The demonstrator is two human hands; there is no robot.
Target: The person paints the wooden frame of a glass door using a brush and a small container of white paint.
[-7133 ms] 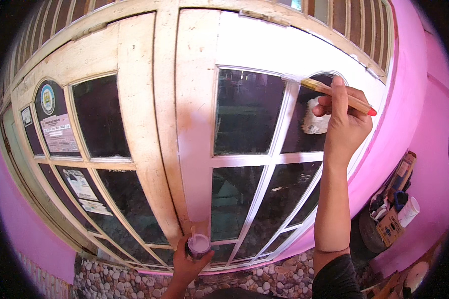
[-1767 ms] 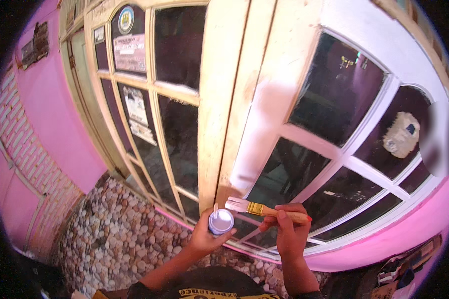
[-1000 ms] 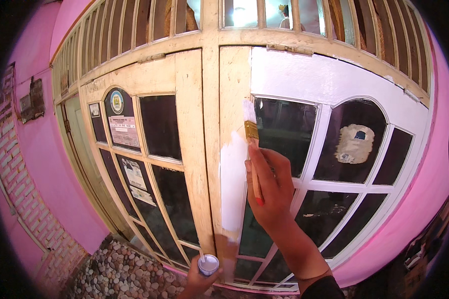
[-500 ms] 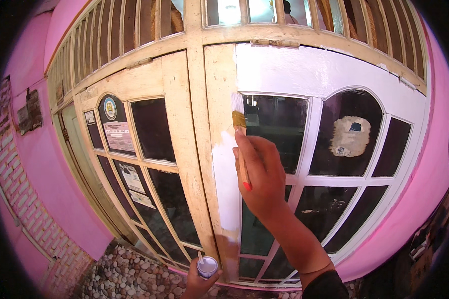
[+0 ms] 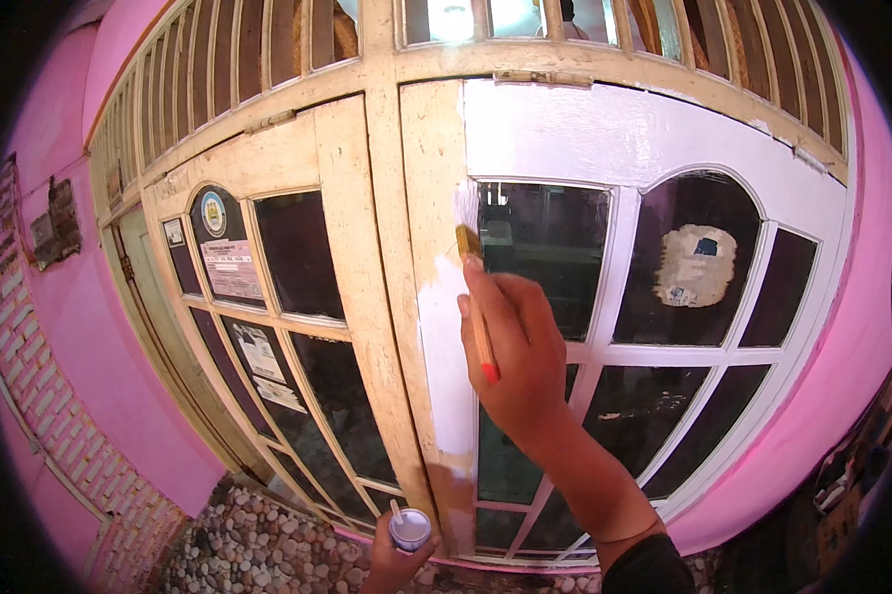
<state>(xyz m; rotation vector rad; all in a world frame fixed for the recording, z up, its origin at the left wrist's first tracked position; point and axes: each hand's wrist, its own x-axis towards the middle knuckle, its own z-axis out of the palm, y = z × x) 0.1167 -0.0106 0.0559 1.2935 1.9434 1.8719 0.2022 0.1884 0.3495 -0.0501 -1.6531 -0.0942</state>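
Observation:
My right hand (image 5: 515, 346) is closed round the wooden, red-tipped handle of a paintbrush (image 5: 467, 238). The brush points up, its whitish bristles against the stile of a window shutter (image 5: 555, 124), beside the glass edge. White paint covers the shutter's top, its glazing bars and the lower part of that stile; bare yellowish wood shows on the stile's upper left. Low down, my left hand (image 5: 395, 562) holds a small cup of white paint (image 5: 409, 531), with a pale stick standing in it.
A second shutter (image 5: 342, 198), unpainted and yellowish, stands left of the centre post (image 5: 385, 218), with papers stuck to its panes. Slatted vents (image 5: 258, 59) run above. Pink walls (image 5: 119, 327) flank the frame. Pebbled ground (image 5: 258, 540) lies below at left.
The brush head has turned and shifted slightly left, its bristles staying on the stile near the glass. My left hand and the cup stay nearly in place.

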